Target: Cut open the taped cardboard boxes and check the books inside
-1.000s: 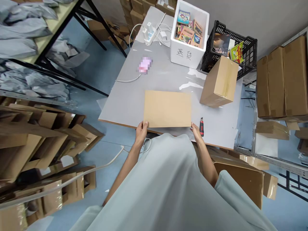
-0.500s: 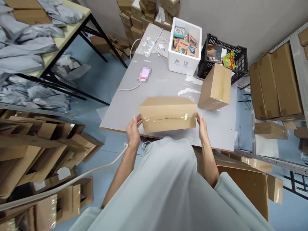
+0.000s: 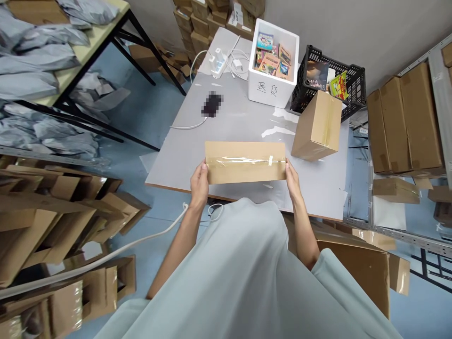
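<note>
A long brown cardboard box [image 3: 243, 173] is held between both my hands over the front of the grey table. Clear tape runs along the seam of its face, with a small pale patch near the right end. My left hand [image 3: 199, 184] grips the box's left end, thumb toward me. At the right end, my right hand [image 3: 292, 180] grips it the same way. The fingers behind the box ends are partly hidden. A second taped cardboard box [image 3: 316, 127] stands on the table to the right.
On the grey table [image 3: 240, 120] stand a white foam box [image 3: 270, 89] of small packets and a black crate [image 3: 300, 92] behind the second box. A power strip [image 3: 219, 66] and a blurred-out dark object [image 3: 212, 103] lie left. Cardboard boxes [image 3: 77, 212] crowd the left floor.
The box has tilted so its taped face turns up toward me and its other long face no longer shows. Both hands have risen slightly with it. The blurred-out object went from pink to dark.
</note>
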Available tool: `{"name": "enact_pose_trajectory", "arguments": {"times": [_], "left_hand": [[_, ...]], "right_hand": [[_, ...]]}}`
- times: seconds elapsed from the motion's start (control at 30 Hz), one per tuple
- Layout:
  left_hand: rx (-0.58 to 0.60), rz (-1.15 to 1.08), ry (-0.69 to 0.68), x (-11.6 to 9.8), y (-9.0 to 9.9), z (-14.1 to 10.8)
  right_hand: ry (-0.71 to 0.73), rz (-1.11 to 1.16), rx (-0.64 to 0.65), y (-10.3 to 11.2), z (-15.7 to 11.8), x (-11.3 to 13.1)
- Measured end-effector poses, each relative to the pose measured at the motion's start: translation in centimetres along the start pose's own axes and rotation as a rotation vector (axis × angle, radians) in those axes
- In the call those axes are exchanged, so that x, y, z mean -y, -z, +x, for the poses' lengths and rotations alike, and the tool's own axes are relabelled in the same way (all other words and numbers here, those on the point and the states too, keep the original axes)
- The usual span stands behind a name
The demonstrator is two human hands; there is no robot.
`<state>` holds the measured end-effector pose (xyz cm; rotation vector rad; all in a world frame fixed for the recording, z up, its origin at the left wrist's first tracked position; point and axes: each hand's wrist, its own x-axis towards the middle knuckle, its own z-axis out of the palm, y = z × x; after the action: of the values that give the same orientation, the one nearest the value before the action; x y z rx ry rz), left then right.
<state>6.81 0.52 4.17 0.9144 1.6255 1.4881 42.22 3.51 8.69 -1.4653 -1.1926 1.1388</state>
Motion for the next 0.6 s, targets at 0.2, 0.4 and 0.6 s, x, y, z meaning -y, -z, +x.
{"name": "enact_pose_trajectory", "arguments": {"times": [0.2,0.4,0.6], "left_hand": [[0.013,-0.024,0.022,1.9,-0.1,0.9],[-0.025,-0.11,0.381,5.1,-1.2,1.8],[-0.024,-0.066,0.47,7.3,-2.3,2.3]], "right_hand": [[-0.051,0.088,0.039,0.6,1.6,-2.9],[-0.274,0.209,0.009,0.5,3.3,-8.1],[-0.356,0.152,0.01,-1.5,4.0,-10.8]]}}
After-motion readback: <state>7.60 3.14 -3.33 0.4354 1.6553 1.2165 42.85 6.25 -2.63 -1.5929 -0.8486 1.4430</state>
